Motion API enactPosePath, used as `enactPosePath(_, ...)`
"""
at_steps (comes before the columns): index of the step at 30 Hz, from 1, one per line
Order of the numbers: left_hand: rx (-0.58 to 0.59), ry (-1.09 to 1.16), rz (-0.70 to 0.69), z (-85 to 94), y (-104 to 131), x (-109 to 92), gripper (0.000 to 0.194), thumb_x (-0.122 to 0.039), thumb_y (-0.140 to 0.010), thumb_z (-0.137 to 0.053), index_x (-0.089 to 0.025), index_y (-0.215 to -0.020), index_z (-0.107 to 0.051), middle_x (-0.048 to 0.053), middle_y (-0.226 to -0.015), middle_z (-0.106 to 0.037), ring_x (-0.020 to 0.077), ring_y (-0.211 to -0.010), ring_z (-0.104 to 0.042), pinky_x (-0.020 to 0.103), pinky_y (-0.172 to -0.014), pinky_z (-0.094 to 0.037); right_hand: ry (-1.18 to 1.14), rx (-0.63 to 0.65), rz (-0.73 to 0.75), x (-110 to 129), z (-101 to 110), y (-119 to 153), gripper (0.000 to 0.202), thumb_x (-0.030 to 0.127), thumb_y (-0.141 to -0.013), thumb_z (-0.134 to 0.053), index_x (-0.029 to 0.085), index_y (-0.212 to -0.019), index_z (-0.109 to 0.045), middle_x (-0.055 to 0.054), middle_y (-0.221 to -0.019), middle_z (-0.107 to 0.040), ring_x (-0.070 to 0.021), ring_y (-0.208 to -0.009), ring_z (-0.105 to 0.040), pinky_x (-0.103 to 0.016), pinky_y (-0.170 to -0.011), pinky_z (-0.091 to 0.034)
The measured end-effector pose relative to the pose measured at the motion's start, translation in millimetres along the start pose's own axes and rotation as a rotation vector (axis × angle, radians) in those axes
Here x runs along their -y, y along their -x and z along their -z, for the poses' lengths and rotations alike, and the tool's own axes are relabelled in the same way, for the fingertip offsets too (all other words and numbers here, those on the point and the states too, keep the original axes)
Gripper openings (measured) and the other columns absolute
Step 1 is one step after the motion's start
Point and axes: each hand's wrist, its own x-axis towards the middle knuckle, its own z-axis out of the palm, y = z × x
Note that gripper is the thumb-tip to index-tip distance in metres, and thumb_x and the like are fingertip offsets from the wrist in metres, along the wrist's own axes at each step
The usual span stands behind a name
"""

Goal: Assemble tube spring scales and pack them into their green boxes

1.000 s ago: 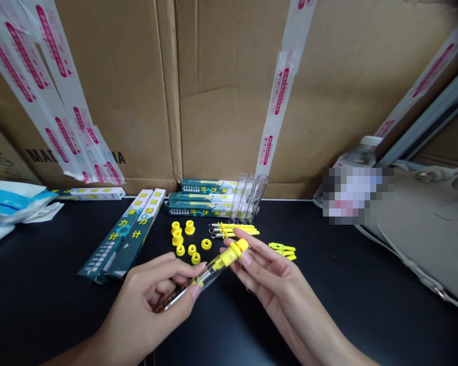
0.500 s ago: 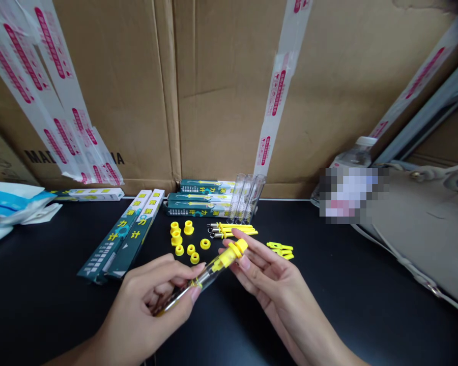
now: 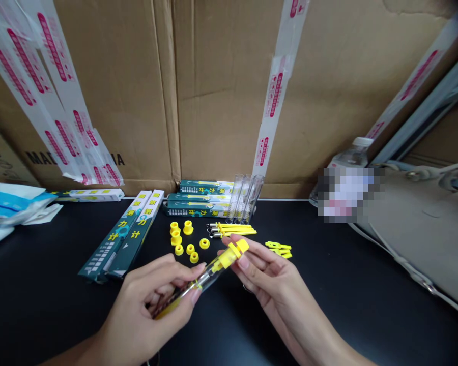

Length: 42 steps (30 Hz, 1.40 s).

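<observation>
A clear tubular spring scale (image 3: 209,275) slants up to the right between my hands, with a metal spring and yellow parts showing inside. My left hand (image 3: 148,300) is closed around its lower part, thumb and forefinger pressed on the tube. At the upper end, my right hand (image 3: 278,284) pinches the yellow end cap (image 3: 238,249) where it meets the tube. Just beyond lie yellow rods with metal ends (image 3: 232,230), several loose yellow collars (image 3: 176,237) and small yellow flat pieces (image 3: 278,249). The lower end of the scale is mostly hidden by my left hand.
Three clear tubes (image 3: 245,201) stand upright before stacked printed boxes (image 3: 198,207). Two more long boxes (image 3: 132,234) lie at left. Large cardboard cartons (image 3: 217,101) wall off the back. A bottle (image 3: 361,152) and a grey bag (image 3: 431,229) sit right; a blue-white packet (image 3: 15,201) lies left.
Both hands keep nearly the same place and hold. The yellow end cap appears slightly turned between my right fingers. The view has shifted a little.
</observation>
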Motion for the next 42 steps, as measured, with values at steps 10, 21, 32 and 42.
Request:
enactPosePath(10,-0.003,-0.007,-0.023,0.9,1.2,-0.6,0.017,-0.017,-0.088,-0.062,-0.024,-0.1,-0.071,-0.005,-0.069,-0.049,0.0044,-0.044,-0.042,0.016,-0.04,-0.029,-0.103,0.034,-0.008,1.1,-2.4,1.4,0.014,0.02,-0.077,-0.083,0.019,-0.078,-0.07,-0.004,-0.098,-0.079,-0.0174,-0.111,-0.069,-0.027,-0.103,-0.049)
enactPosePath(21,-0.01,-0.028,-0.077,1.4,-4.2,-6.2,0.017,-0.013,-0.085,-0.062,-0.021,-0.097,-0.071,-0.006,-0.067,-0.05,0.0036,-0.043,-0.046,0.012,-0.038,-0.033,-0.074,0.037,-0.027,-1.1,0.7,0.6,0.023,0.021,-0.077,-0.083,0.018,-0.097,-0.072,-0.005,-0.102,-0.078,-0.0171,-0.109,-0.069,-0.027,-0.103,-0.049)
enactPosePath(32,-0.015,0.006,-0.033,-0.2,1.9,1.1,0.019,-0.016,-0.086,-0.063,-0.025,-0.101,-0.072,-0.005,-0.07,-0.051,0.0033,-0.044,-0.045,0.012,-0.038,-0.032,-0.083,-0.002,-0.039,-1.8,-0.5,1.1,0.045,0.021,-0.076,-0.084,0.024,-0.118,-0.069,-0.001,-0.096,-0.077,-0.0166,-0.109,-0.069,-0.027,-0.101,-0.05)
enactPosePath(42,-0.034,-0.02,-0.041,0.1,-3.8,-4.0,0.016,-0.016,-0.084,-0.064,-0.023,-0.095,-0.074,-0.005,-0.066,-0.052,0.0038,-0.042,-0.045,0.012,-0.037,-0.032,-0.032,0.011,-0.032,-3.1,3.6,-0.3,0.028,0.025,-0.077,-0.084,0.018,-0.102,-0.073,-0.006,-0.104,-0.075,-0.0183,-0.109,-0.068,-0.028,-0.101,-0.05)
